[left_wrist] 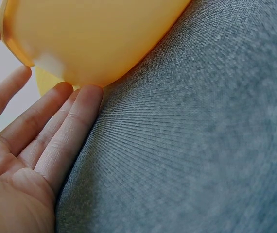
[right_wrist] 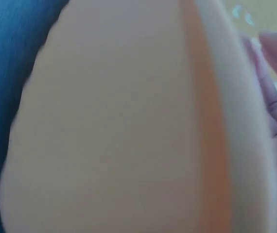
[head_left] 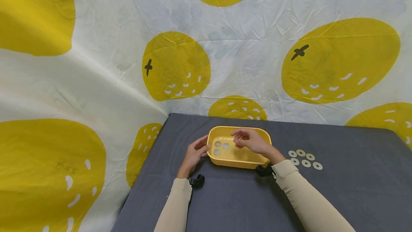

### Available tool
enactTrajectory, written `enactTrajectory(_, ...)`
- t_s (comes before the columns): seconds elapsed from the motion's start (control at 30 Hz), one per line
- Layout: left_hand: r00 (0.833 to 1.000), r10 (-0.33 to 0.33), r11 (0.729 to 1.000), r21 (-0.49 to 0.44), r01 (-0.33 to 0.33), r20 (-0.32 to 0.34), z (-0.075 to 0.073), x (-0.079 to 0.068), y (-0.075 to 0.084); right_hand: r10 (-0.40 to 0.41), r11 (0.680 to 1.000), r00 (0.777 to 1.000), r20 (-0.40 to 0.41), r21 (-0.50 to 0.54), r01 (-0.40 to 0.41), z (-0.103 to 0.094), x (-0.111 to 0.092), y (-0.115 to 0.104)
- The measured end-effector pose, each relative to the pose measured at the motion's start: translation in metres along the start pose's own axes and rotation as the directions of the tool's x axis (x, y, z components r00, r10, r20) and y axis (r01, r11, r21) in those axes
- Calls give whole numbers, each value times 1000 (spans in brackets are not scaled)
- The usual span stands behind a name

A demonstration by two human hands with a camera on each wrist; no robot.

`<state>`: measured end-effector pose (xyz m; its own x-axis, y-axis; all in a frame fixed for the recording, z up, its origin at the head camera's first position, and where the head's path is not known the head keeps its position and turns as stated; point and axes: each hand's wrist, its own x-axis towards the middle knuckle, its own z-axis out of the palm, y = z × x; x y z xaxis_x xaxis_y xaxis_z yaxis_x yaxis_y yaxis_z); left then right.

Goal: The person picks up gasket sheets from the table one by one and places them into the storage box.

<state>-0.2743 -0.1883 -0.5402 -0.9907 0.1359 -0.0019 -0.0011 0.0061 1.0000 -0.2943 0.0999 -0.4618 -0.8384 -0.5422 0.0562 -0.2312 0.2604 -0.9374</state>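
A yellow plastic tray (head_left: 239, 163) with rounded corners stands on the dark cloth. Three flat round washers (head_left: 217, 151) with centre holes lie in its left end. My left hand (head_left: 193, 153) holds that end, thumb at the rim and fingers against the outer wall. In the left wrist view, the fingertips (left_wrist: 91, 94) meet the lower wall. My right hand (head_left: 252, 141) hovers over the tray's inside, thumb and forefinger bent close together; I cannot tell whether a washer is between them. The tray wall (right_wrist: 119, 121) hides most of this hand in the right wrist view.
Several more washers (head_left: 306, 163) lie loose on the dark cloth (head_left: 225, 203) to the right of the tray, beyond the right forearm. A white fabric backdrop (head_left: 244, 67) with large yellow fruit prints hangs behind and along the left side of the table.
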Motion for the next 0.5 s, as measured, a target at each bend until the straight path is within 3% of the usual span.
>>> enactTrajectory(0.27,1000,-8,1000,12,8,-18,1,1,-2,-62,997,983,-174,-48,55,-44,-42,11)
enactTrajectory(0.5,1000,-11,1000,13,12,-16,1,0,0,-76,981,935,-346,-194,7,-80,-82,28)
